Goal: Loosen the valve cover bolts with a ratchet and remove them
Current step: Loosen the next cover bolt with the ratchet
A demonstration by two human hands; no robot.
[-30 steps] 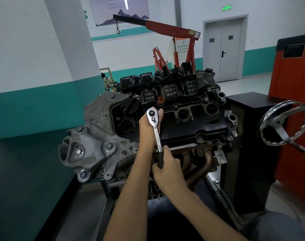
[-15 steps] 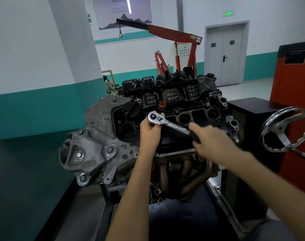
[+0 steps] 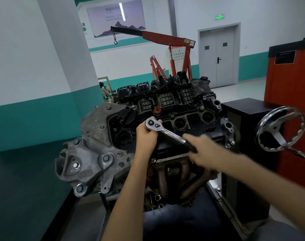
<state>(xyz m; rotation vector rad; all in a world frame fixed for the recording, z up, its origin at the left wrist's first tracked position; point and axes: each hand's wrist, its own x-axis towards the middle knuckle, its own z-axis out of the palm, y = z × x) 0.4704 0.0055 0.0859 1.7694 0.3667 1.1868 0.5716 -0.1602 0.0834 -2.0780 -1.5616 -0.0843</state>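
An engine sits on a stand with its black valve cover (image 3: 181, 115) facing me. A chrome ratchet (image 3: 165, 131) lies across the cover's near edge, head at the left. My left hand (image 3: 146, 136) cups under and around the ratchet head, fingers curled beside it. My right hand (image 3: 202, 150), blurred by motion, grips the ratchet's black handle at the lower right. The bolt and socket under the head are hidden by the head and my left hand.
A chrome handwheel (image 3: 280, 129) of the engine stand juts out at the right, beside a black cabinet (image 3: 249, 110) and an orange cabinet (image 3: 292, 101). A red engine crane (image 3: 167, 39) stands behind. The rusty exhaust manifold (image 3: 174, 178) hangs below the cover.
The ratchet handle swung from pointing down toward me to pointing right with my right hand, then held about there. My left hand stayed on the ratchet head.
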